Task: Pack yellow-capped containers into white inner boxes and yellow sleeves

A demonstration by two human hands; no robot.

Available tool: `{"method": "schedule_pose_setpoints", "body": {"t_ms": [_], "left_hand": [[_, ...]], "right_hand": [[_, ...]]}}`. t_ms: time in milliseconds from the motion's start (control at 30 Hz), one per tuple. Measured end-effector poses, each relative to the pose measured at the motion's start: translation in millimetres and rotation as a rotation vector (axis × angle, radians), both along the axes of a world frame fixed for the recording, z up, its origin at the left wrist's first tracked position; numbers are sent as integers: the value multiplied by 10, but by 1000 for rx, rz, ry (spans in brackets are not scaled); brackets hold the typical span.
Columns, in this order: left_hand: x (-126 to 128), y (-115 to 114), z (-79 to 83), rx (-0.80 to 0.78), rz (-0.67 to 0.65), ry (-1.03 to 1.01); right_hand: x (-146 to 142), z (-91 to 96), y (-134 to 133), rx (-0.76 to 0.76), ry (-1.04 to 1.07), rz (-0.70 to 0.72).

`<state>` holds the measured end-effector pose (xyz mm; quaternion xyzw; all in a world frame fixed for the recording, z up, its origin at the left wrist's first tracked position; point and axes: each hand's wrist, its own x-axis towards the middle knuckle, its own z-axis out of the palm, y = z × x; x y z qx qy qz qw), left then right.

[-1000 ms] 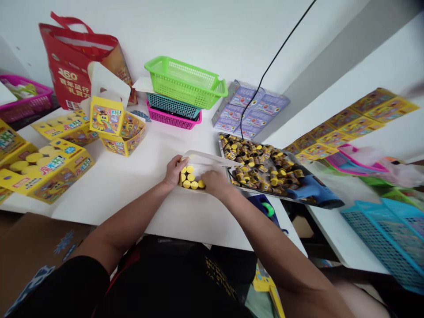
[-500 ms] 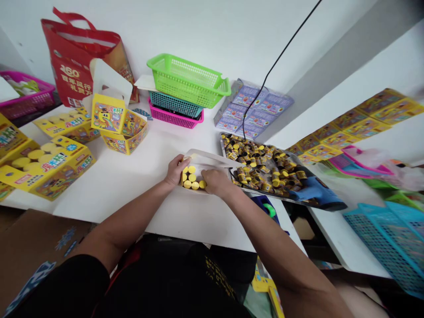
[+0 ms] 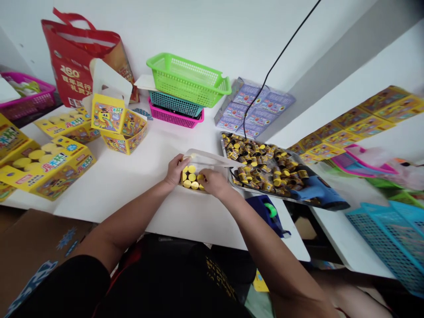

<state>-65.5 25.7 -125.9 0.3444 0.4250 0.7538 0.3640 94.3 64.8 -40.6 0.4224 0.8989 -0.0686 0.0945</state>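
Note:
A small open carton (image 3: 215,158) with a raised white flap stands on the white table in front of me. Inside it, several small cups with round yellow lids (image 3: 191,177) sit packed in rows at the left. My left hand (image 3: 176,169) grips the carton's left wall, thumb over the edge. Reaching in from the right, my right hand (image 3: 214,181) has its fingers closed on a yellow-lidded cup (image 3: 200,177) beside the others. That hand covers much of the carton's right part.
On the right, a tray (image 3: 261,191) holds many loose cups and a blue gun-shaped tool (image 3: 318,187). Nearer lies a dark blue tape dispenser (image 3: 263,212). Filled yellow cartons (image 3: 62,170) stand left. Stacked baskets (image 3: 188,84) and purple boxes (image 3: 253,108) line the back.
My right hand has shifted slightly up and left within the carton, and its forearm has swung left, showing more of the tape dispenser. My left hand has stayed in place.

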Motion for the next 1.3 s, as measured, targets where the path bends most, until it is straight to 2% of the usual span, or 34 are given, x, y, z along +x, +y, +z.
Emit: {"method": "schedule_pose_setpoints", "body": {"t_ms": [233,367,500,533,600,667,733,833,967,1033,1133,1233,1300], "left_hand": [[9,-18,44,-51,18,-24],[-13,-4,23,-33,16,-8],[-75,30,-11,-33,40,-20],[-94,43,-18,-32,52,-30],[-125,70,-31,-21,75,-49],[-143,92,-45,-14,89,-63],[-146,100,-58,-9,87,-63],[-136,83,-67,9,57,-50],[-123,46,-26,14,33,-71],[-114,31,11,8,30,-99],[-93,19,52,-12,31,-126],[-66,20,48,-48,25,-126],[-43,20,25,-66,16,-115]], "right_hand": [[-6,-121,-72,-125,158,-150],[-19,-80,-149,-145,232,-181],[341,88,-181,-33,432,-144],[483,125,-169,-10,511,-170],[760,152,-119,47,609,-330],[960,91,-51,119,534,-513],[1039,-47,7,139,329,-581],[990,-290,28,107,74,-523],[971,-456,-17,162,39,-508],[1049,-455,-35,123,159,-569],[1171,-392,-100,-43,601,-612],[1123,-307,-229,-210,1006,-430],[958,-262,-304,-205,1075,-282]]}}
